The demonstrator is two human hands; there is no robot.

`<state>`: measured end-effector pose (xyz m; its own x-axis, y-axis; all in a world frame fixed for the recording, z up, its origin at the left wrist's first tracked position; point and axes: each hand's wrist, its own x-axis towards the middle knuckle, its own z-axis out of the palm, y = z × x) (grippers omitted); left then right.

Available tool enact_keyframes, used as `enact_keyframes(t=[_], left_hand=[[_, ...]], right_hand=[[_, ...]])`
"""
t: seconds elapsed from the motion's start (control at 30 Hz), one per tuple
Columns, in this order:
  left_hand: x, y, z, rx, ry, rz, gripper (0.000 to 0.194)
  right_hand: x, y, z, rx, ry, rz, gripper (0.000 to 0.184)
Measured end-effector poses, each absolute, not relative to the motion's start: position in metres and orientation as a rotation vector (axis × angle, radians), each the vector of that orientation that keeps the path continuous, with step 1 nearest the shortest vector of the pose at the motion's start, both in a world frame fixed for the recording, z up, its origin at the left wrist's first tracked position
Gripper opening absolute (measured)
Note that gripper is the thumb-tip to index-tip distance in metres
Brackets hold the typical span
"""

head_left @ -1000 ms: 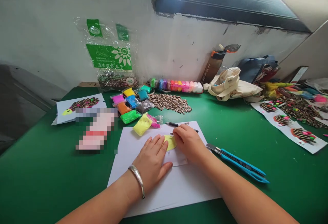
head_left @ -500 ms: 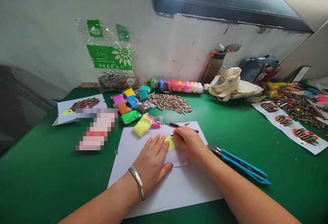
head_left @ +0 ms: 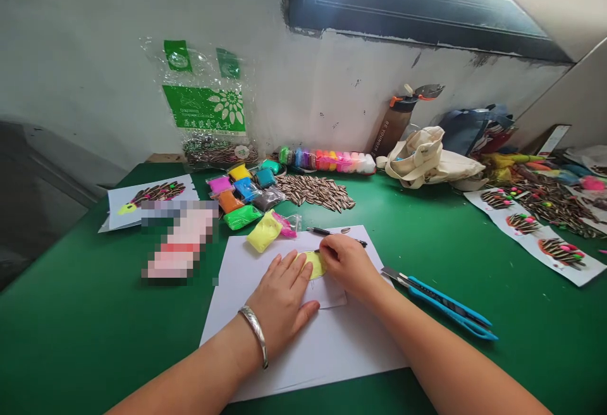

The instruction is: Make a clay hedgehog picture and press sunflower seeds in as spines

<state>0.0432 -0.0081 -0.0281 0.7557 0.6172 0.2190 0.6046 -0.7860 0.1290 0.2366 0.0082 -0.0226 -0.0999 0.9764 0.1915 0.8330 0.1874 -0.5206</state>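
My left hand (head_left: pixel 284 285), with a silver bangle at the wrist, lies flat with fingers stretched over a small sheet of paper (head_left: pixel 329 298) and the edge of a yellow clay patch (head_left: pixel 317 266). At the patch's upper right, my right hand (head_left: pixel 348 264) is closed in a pinch. From its fingertips pokes a small dark tip, which looks like a sunflower seed (head_left: pixel 317 251); the rest is hidden. Under both hands is a larger white sheet (head_left: pixel 279 371). Behind the right hand lie a black pen (head_left: pixel 320 231) and a loose seed (head_left: pixel 346 230).
A blue utility knife (head_left: pixel 448 304) lies right of the paper. Farther back are a seed pile (head_left: pixel 315 192), a yellow clay packet (head_left: pixel 264 231) among other colours, a seed bag (head_left: pixel 206 108), a bottle (head_left: pixel 396 121) and a cloth bag (head_left: pixel 420 159). Seed-covered pictures (head_left: pixel 521 222) lie right.
The view has shifted very slightly. Both hands stay in nearly the same place on the paper, with the right fingertips still at the yellow clay.
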Motion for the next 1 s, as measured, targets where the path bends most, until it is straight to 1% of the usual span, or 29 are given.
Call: enact_keyframes(t=[0.1,0.23,0.37,0.6,0.73,0.83,1.0], left_hand=[[0.043,-0.008,-0.028,2.897,1.006,0.382,0.051],[0.044,-0.009,-0.026,2.910,1.021,0.354,0.051],[0.045,-0.009,-0.024,2.925,1.017,0.331,0.052],[0.045,-0.011,-0.023,2.907,1.043,0.403,0.051],[0.044,-0.014,-0.017,2.892,1.083,0.493,0.046],[0.043,-0.015,-0.016,2.892,1.057,0.483,0.043],[0.043,-0.014,-0.022,2.902,1.037,0.456,0.046]], right_hand=[[0.236,0.010,-0.023,-1.726,-1.982,0.368,0.018],[0.236,0.011,-0.023,-1.701,-1.946,0.432,0.015],[0.234,0.012,-0.022,-1.730,-1.971,0.380,0.017],[0.233,0.011,-0.021,-1.700,-1.985,0.398,0.015],[0.232,0.011,-0.021,-1.717,-1.993,0.374,0.016],[0.230,0.012,-0.021,-1.676,-1.998,0.412,0.014],[0.225,0.015,-0.023,-1.689,-2.075,0.357,0.013]])
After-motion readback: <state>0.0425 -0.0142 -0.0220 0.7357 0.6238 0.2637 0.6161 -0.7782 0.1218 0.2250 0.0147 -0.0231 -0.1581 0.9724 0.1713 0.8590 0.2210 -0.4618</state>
